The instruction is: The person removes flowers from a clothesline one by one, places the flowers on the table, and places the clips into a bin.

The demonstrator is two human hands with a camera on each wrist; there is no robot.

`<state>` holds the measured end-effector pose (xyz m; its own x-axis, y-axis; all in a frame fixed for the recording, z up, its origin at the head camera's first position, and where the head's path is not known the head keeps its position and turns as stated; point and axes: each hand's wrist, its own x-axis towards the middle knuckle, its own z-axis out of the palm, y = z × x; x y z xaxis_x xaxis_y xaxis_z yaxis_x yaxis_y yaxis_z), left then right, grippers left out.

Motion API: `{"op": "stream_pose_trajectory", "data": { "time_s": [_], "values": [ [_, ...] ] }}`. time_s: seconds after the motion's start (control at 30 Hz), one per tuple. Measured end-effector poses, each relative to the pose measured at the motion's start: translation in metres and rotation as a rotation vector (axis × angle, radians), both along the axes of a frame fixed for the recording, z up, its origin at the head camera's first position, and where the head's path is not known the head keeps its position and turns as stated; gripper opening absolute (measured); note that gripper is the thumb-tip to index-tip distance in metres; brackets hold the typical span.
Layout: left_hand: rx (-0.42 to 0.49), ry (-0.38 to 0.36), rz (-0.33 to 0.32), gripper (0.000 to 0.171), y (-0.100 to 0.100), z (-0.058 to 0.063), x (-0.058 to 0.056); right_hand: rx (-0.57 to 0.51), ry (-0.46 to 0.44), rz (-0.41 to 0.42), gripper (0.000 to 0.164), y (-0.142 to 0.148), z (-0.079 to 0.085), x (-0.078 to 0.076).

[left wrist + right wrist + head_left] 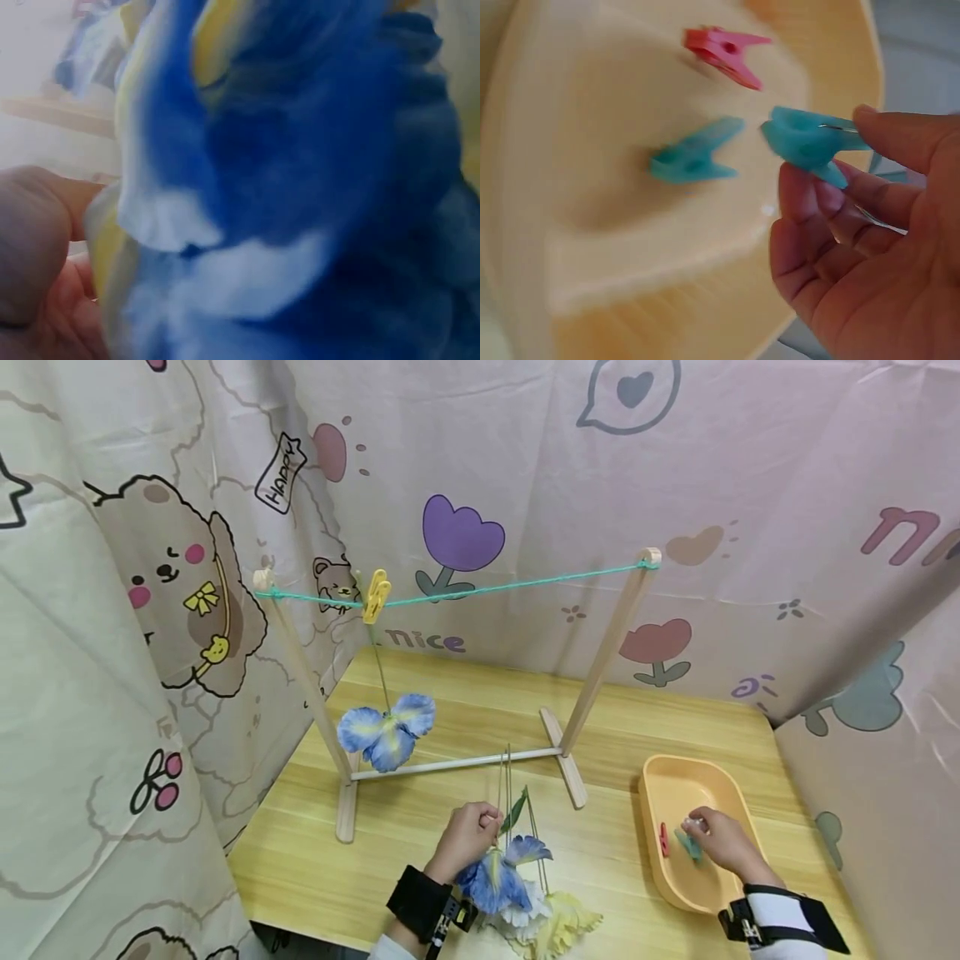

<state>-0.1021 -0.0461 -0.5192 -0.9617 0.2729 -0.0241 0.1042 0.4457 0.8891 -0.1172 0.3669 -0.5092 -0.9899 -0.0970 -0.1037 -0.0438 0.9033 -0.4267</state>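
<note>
My left hand [468, 835] pinches the thin stem of a blue artificial iris [495, 878], whose bloom hangs just below the fingers. Its blurred petals [285, 150] fill most of the left wrist view. Over the orange tray [738, 793], my right hand [720, 839] holds a teal clothespin [806, 136] between thumb and fingers. Inside the tray lie another teal clothespin [694, 154] and a pink-red clothespin [724, 52]. A white flower [528, 906] and a yellow flower [566, 925] lie near the table's front, beside the held iris.
A wooden stand [603, 664] carries a green cord [517, 585] between two posts. A yellow clothespin [377, 597] on the cord holds another blue iris [388, 731] upside down by its stem. Printed curtains [540, 468] enclose the wooden table [300, 860] behind and at the sides.
</note>
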Motion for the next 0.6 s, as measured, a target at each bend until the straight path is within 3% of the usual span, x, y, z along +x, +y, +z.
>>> {"op": "stream_pose_trajectory", "data": {
  "time_s": [0.23, 0.47, 0.6],
  "values": [
    [-0.057, -0.021, 0.027, 0.014, 0.006, -0.020, 0.003, -0.002, -0.078, 0.011, 0.024, -0.006, -0.018, 0.003],
    [-0.075, -0.022, 0.045, 0.010, 0.009, -0.039, 0.003, -0.036, -0.100, -0.016, 0.019, -0.008, -0.033, 0.004],
    [-0.093, 0.018, 0.040, 0.010, 0.009, -0.052, 0.002, -0.034, -0.099, -0.030, 0.016, -0.009, -0.038, 0.004]
  ]
}}
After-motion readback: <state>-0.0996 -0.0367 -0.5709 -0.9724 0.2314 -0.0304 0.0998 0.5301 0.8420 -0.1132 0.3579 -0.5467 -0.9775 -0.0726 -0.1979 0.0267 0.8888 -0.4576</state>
